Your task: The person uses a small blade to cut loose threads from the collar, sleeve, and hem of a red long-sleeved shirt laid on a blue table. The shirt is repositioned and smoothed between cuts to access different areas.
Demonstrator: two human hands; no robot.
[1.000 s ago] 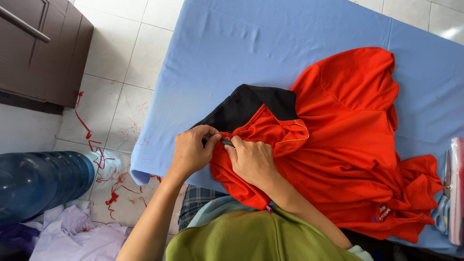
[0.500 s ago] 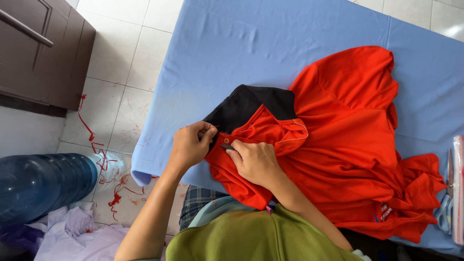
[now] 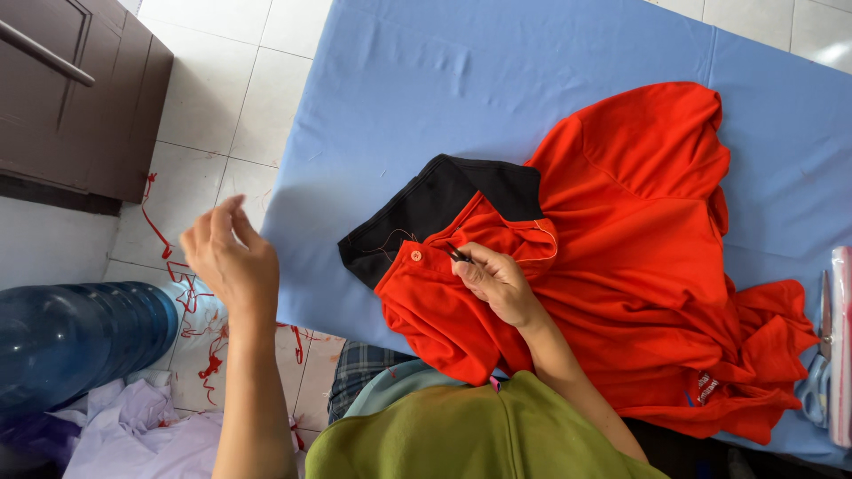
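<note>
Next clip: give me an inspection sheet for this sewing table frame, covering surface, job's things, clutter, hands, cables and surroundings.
Surface: table covered in blue cloth, lightly creased.
Job's things: red shirt with black collar, spread rumpled at the near edge; red button on the placket.
Clutter: scissors at the right edge beside a plastic-wrapped item, partly cut off.
Hands: left hand raised off the table over the floor, fingers loose, holding nothing visible; right hand on the shirt, pinching a small dark tool.
Cables: nothing seen.
Surroundings: tiled floor with red thread scraps, blue water bottle, dark wooden cabinet.
</note>
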